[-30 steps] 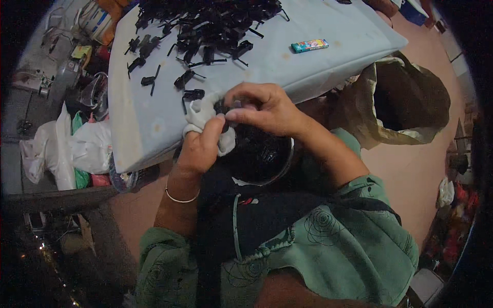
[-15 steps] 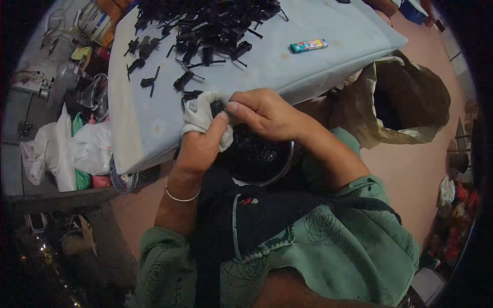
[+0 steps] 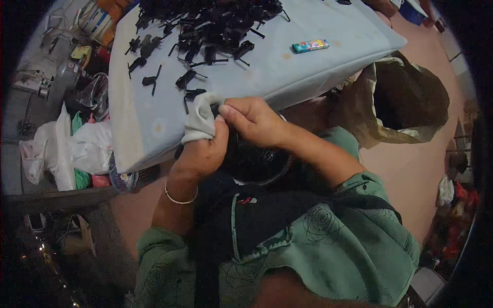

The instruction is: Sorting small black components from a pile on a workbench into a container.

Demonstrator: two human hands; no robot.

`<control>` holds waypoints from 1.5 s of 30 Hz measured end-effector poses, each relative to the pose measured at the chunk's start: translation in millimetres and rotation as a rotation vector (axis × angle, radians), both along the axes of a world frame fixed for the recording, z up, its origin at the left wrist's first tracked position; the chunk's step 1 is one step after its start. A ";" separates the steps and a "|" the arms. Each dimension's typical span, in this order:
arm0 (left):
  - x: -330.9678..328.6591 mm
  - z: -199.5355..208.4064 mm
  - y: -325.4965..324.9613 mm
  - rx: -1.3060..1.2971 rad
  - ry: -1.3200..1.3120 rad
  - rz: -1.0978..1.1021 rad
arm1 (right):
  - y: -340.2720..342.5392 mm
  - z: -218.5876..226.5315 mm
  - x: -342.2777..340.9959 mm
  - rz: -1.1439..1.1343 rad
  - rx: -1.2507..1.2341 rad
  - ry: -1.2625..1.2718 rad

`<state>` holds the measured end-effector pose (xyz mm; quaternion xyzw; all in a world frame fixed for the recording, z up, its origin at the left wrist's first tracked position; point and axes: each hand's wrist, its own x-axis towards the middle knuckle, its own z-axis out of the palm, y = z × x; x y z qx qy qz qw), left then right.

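My left hand [image 3: 208, 151] is closed, its fingers largely covered by a crumpled white cloth [image 3: 199, 123]. A small black plastic part [image 3: 214, 110] shows between the cloth and my right hand [image 3: 257, 122], whose thumb and bent fingers pinch at it. Most of that part is hidden. Both hands meet just off the near edge of a pale cushioned table [image 3: 282, 72]. Below them stands a round black container [image 3: 259, 164] with dark contents. Beside the cloth, a black clip-like part with a thin arm [image 3: 194, 93] lies on the table.
A heap of similar black parts [image 3: 205, 25] covers the table's far side, several strewn nearer. A small colourful packet [image 3: 310, 46] lies to the right. A large open brown sack [image 3: 411, 102] stands on the floor at right. White plastic bags [image 3: 92, 149] sit at left.
My right hand has shifted slightly left and down, closer to the cloth. The cloth has turned a little with my left hand, and less of the black part shows.
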<state>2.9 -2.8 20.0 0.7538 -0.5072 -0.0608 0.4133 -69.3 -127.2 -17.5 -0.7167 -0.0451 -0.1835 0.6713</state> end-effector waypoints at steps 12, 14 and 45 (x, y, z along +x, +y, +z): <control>5.8 -0.2 2.1 -0.041 0.021 -0.054 | -3.2 10.7 -2.2 -0.008 -0.128 -0.015; -0.4 -0.4 -1.0 -0.057 0.011 -0.043 | -1.0 4.9 -1.3 -0.035 -0.096 -0.035; 5.5 15.8 -21.8 0.040 0.670 -0.036 | -35.2 12.6 -13.6 -0.306 -0.567 -0.347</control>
